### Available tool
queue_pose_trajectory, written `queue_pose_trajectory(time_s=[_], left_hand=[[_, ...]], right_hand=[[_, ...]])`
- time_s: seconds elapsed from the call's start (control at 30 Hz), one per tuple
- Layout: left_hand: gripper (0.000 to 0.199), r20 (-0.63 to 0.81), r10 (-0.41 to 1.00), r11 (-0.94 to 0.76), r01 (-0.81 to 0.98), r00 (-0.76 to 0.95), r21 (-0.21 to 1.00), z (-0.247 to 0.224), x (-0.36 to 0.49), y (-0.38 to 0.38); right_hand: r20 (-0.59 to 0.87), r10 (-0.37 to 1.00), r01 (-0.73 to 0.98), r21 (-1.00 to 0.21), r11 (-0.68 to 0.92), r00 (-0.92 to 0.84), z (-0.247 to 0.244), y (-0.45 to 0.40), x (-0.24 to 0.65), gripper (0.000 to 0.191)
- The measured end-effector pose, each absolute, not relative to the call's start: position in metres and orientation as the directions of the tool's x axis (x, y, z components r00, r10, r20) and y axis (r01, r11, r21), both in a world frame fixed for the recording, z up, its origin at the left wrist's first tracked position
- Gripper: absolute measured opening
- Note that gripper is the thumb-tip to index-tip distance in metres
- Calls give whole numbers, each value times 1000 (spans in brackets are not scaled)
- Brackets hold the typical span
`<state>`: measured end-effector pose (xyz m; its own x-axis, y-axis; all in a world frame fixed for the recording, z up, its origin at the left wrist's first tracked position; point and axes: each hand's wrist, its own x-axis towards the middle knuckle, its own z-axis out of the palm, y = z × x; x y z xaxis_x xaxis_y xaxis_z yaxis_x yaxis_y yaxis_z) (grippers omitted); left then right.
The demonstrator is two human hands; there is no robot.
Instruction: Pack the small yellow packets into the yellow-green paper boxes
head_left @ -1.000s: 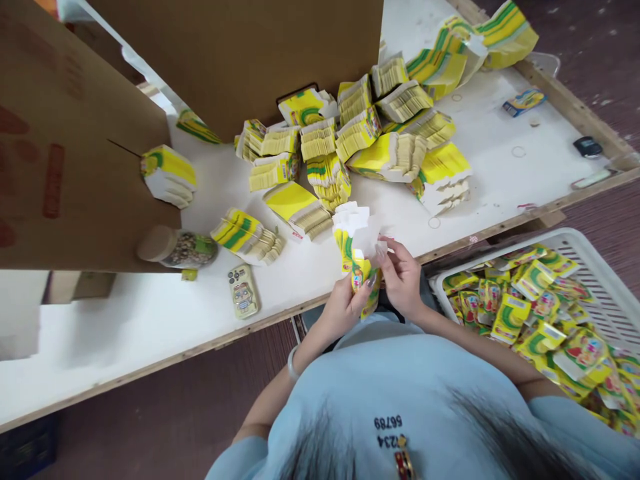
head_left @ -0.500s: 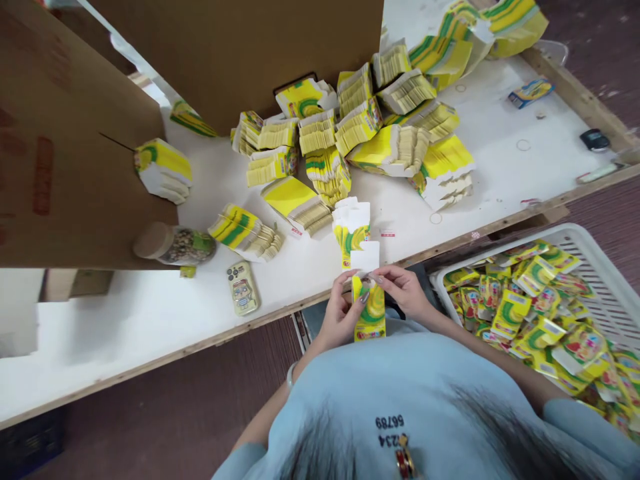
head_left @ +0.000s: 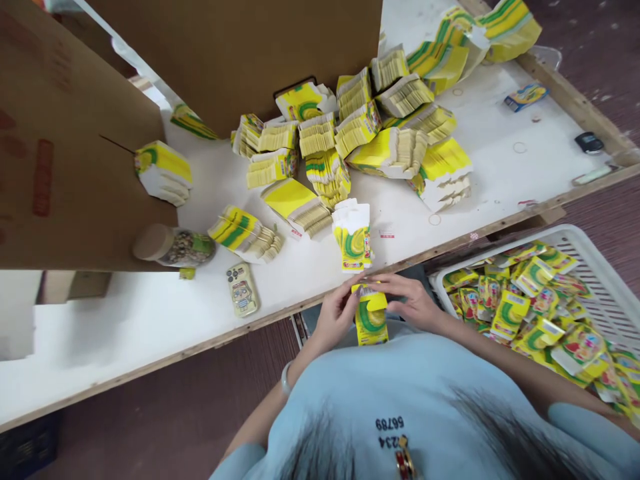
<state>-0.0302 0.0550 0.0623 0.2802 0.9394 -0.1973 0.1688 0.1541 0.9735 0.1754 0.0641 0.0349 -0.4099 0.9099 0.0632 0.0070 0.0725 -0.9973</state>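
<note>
Two bare hands meet at one yellow carton in the head view, which is the only view here. The left hand [head_left: 336, 319] has its fingers drawn in close on the left edge of the yellow carton [head_left: 371, 323], near its top. The right hand [head_left: 414, 303] reaches in from the other side, its fingers fairly straight and touching the carton's upper end, where a flap lies folded over; whether these fingers grip or only press, I cannot tell. The carton is between the two sets of fingers, just off the near edge of the white table [head_left: 490, 167] and in front of the blue shirt [head_left: 375, 393]. A pale bracelet [head_left: 286, 379] sits on the wrist behind the left fingers.

Just ahead of the fingers, a small pile of cartons [head_left: 355, 240] lies on the table with white flaps pointing away. Farther ahead are many stacked bundles [head_left: 357, 130] of yellow and green card, with a large brown box [head_left: 240, 60] standing beyond them. To the left of the left fingers lies a phone [head_left: 243, 290] in a decorated case; past it, a jar [head_left: 187, 247] is on its side. To the right of the right fingers, lower than the tabletop, a white basket [head_left: 607, 293] holds a heap of yellow packs [head_left: 510, 315]. Far ahead and right of the fingers is a small blue box [head_left: 526, 97].
</note>
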Motion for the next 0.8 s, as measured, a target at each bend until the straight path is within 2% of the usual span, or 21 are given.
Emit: queue_pose_trajectory(time_s=[0.1, 0.23, 0.37, 0.63, 0.8], left_hand=[[58, -199, 944, 150, 193, 265, 970, 63, -30, 56], [57, -169, 955, 118, 212, 242, 970, 59, -29, 55], [52, -129, 966, 82, 211, 222, 974, 55, -29, 55], [49, -39, 960, -38, 267, 276, 963, 50, -28, 64], [47, -75, 962, 13, 230, 263, 973, 51, -23, 67]], right_hand=[[-164, 866, -98, -967, -237, -473, 44, 65, 171, 52], [-241, 792, -212, -883, -418, -561, 51, 75, 174, 51], [-351, 662, -204, -765, -611, -662, 50, 84, 184, 60], [-432, 700, -340, -651, -678, -569, 46, 72, 181, 57], [-463, 709, -326, -661, -676, -531, 48, 73, 183, 56]])
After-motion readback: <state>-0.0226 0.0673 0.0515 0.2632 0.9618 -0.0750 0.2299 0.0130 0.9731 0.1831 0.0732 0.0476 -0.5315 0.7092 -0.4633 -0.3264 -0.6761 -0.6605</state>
